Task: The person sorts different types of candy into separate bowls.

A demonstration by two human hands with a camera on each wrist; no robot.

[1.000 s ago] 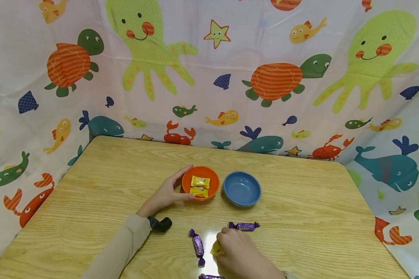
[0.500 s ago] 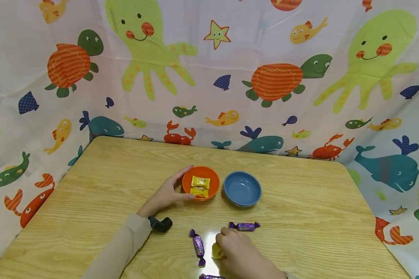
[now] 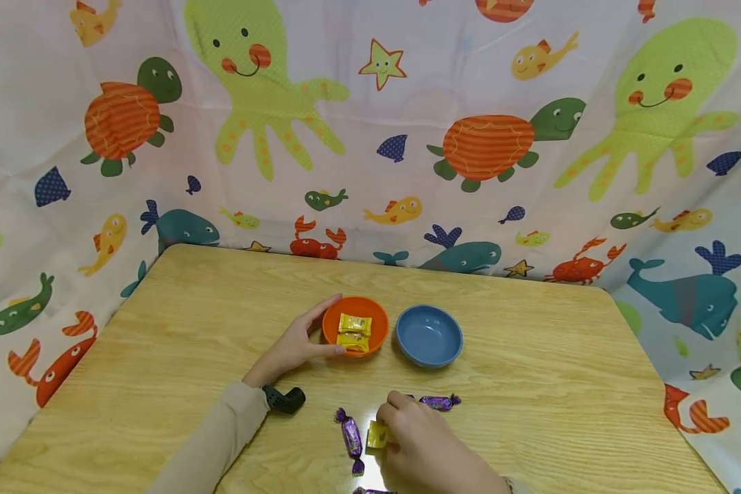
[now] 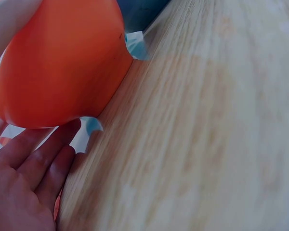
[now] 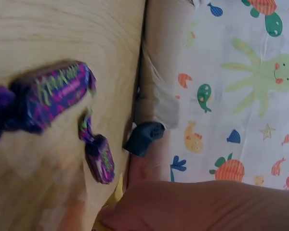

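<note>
My left hand (image 3: pixel 296 344) holds the orange bowl (image 3: pixel 379 322) from its left side, thumb at the near rim and fingers round the far side. In the left wrist view the fingers (image 4: pixel 48 154) reach under the curved wall of the bowl. Two yellow wrapped candies (image 3: pixel 355 324) lie inside it. With my right hand (image 3: pixel 421 439) I pinch another yellow wrapped candy (image 3: pixel 377 435) close over the table; the hand hides part of it. Just left of that lies a purple twist-wrapped candy (image 3: pixel 351 440). A second purple candy (image 3: pixel 440 403) is partly covered by the right hand.
To the right of the orange bowl stands a blue bowl (image 3: pixel 429 335) with nothing in it. Another purple candy (image 3: pixel 373 490) is cut off at the bottom edge. The wooden table (image 3: pixel 549 370) meets a sea-animal curtain (image 3: pixel 358 137) at its back and sides.
My right hand has shifted slightly left and up with the yellow candy, now covering more of the purple candy behind it. The left hand stays on the orange bowl.
</note>
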